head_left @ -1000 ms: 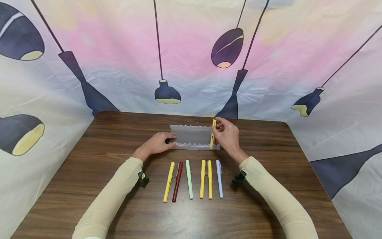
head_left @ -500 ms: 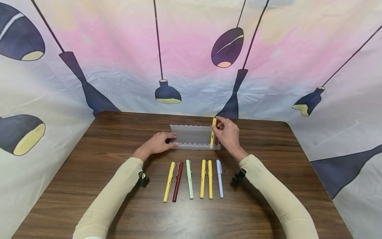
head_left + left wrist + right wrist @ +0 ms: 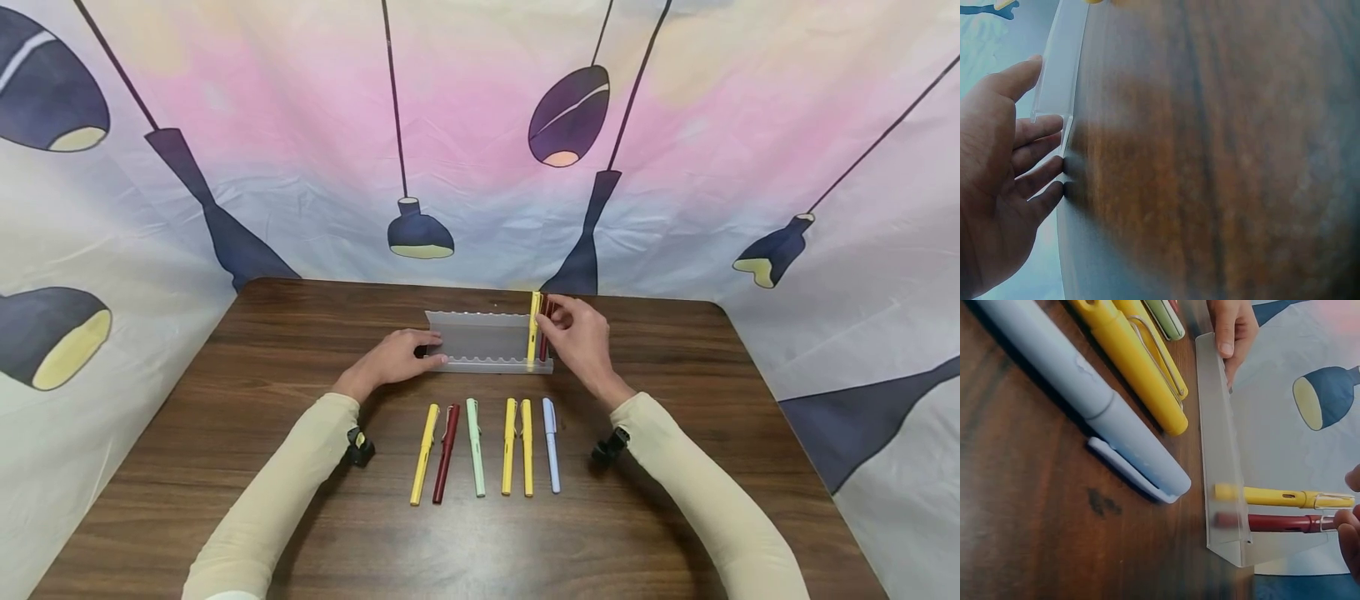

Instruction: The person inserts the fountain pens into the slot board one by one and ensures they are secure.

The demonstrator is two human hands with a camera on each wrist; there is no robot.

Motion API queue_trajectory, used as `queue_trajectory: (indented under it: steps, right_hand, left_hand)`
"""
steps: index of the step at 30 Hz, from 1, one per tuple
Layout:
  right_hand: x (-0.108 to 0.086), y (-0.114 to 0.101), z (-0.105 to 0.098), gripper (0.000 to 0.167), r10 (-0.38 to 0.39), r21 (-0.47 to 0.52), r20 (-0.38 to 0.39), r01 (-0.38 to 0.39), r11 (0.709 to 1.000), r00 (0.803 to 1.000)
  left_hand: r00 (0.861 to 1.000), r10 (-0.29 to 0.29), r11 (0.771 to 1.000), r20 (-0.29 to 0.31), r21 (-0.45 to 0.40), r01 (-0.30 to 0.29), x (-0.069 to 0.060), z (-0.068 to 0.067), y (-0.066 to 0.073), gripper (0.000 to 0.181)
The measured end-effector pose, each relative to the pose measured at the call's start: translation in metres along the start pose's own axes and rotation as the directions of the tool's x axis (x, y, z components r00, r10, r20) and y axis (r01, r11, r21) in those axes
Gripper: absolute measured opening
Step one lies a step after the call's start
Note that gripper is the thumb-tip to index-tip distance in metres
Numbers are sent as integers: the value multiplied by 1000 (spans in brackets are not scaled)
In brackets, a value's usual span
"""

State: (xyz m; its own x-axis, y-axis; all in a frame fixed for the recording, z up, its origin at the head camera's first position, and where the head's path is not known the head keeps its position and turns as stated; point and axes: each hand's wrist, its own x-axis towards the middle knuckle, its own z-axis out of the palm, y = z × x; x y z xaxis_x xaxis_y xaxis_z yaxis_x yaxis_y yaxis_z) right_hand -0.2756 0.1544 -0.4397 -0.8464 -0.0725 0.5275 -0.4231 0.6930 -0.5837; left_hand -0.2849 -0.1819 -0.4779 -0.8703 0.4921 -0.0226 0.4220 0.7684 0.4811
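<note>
While the relaxed left hand [image 3: 392, 358] steadies the translucent pen rack [image 3: 480, 340], seat the racked yellow pen [image 3: 1272, 496] squarely beside the dark red pen [image 3: 1279, 523]; whether the right hand [image 3: 583, 340] pinches either is unclear.

The left hand [image 3: 994, 156] touches one end of the clear holder [image 3: 1063, 59]. The table [image 3: 1197, 156], partly blurred, fills the right.
</note>
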Motion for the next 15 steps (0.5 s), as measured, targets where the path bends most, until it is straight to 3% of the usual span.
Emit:
queue_trajectory:
  steps: [7,15]
  right_hand:
    - [-19,3,-12,36,37,72,9,-37,997,999]
    - [-41,5,-24,38,65,55,69,-69,996,995]
  left_hand:
    - [1000,9,1000,-3,1,-9,1,2,-3,62]
    - [1000,21,1000,-2,9,-21,1,2,-3,62]
